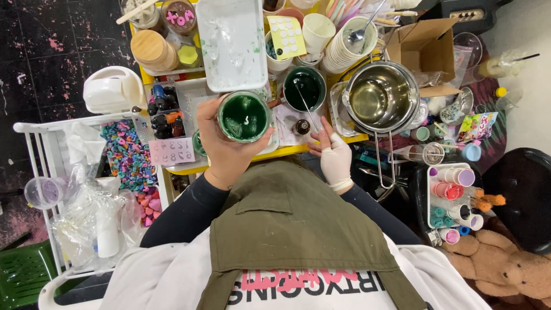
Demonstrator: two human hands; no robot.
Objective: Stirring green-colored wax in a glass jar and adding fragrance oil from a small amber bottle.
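Head view showed the left hand (225,150) wrapped around a jar of green wax (244,116), upright; the gloved right hand (334,156) pinched a thin stirring stick (304,102), leaning up-left into the green pot (305,87).

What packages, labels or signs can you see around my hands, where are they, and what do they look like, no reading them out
Pale pink card: left of the left hand, rectangular, coloured digits.
Yellow sticker sheet: behind the green-filled cup, white round dots.
Open cardboard box: far right, brown.
Snack pouch: right edge, bright multicoloured.
Right hand: white glove, holds a thin rod.
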